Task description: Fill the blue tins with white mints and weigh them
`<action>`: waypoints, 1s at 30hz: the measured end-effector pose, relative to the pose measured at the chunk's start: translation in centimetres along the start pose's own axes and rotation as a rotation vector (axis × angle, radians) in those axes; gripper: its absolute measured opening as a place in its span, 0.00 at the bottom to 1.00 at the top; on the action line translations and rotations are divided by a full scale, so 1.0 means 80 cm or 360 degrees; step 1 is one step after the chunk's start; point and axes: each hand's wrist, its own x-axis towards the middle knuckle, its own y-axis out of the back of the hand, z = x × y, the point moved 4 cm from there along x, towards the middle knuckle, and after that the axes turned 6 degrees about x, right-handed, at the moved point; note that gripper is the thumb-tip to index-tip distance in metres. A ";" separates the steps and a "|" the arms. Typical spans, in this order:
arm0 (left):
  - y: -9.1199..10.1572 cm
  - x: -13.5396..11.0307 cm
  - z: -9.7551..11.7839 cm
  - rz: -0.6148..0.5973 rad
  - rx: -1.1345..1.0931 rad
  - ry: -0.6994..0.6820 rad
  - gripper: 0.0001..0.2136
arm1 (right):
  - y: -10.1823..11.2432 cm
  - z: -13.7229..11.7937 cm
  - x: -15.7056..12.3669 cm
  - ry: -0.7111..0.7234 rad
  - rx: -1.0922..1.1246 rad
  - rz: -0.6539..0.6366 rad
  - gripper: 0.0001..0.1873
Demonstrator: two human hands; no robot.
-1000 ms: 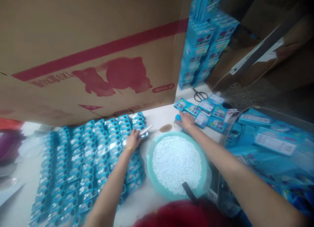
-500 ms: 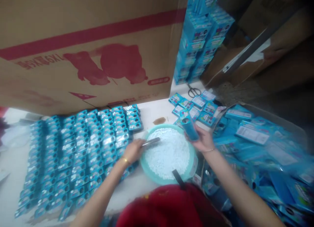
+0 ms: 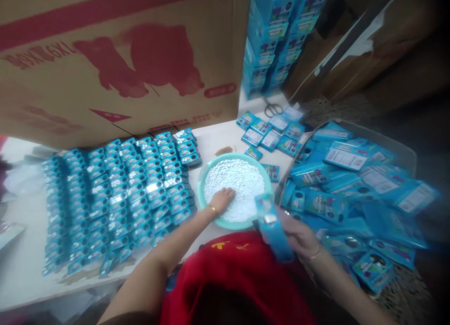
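Observation:
My left hand (image 3: 222, 198) rests in the small white pellets (image 3: 235, 179) that fill a teal basin (image 3: 201, 192); its fingers curl down into them and what they hold is hidden. My right hand (image 3: 298, 235) grips a blue packet (image 3: 273, 227) just in front of the basin, close to my red top. To the left of the basin lie several rows of small blue packets (image 3: 119, 193) on the white table.
A big cardboard box with red print (image 3: 116, 67) stands at the back. Stacked blue boxes (image 3: 277, 34) rise behind scissors (image 3: 272, 109). Loose blue packets (image 3: 270, 132) lie beyond the basin, and a carton of blue packets (image 3: 355, 193) sits at the right.
My right hand carried a blue packet from the far pile back toward my body. My left hand, with a metal tool earlier, moved from the packet rows into the pellets.

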 end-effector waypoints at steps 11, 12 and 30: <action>-0.015 0.004 0.025 0.0039 -0.0385 0.0029 0.17 | -0.095 -0.033 0.004 -0.0136 -0.0172 -0.1025 0.51; -0.010 0.001 0.021 0.0045 -0.0425 0.0033 0.16 | -0.092 -0.029 0.000 -0.0158 -0.0029 -0.1027 0.51; 0.204 -0.102 0.008 0.0286 -0.0168 -0.0385 0.12 | 0.011 0.015 0.053 0.0812 -0.1259 0.0775 0.22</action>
